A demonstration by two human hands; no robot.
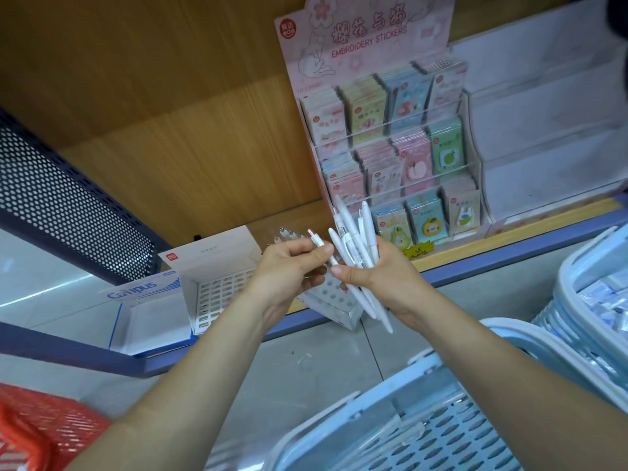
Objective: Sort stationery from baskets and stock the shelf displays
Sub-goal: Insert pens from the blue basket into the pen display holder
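White pens (360, 253) bunched in right-hand fingers (343, 271).

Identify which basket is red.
The basket at the bottom left corner is red. The other two, the near one and the stocked one at right, are pale blue.

On the shelf (441, 258) the sticker rack (390, 158) stands at the right, with a tiered stand (550, 130) to its right. The pen box (217, 283) sits left of the rack, the Campus box (149, 311) further left. Both hands meet before the pen box. Baskets (424, 419) lie below right, another basket (40, 433) below left.
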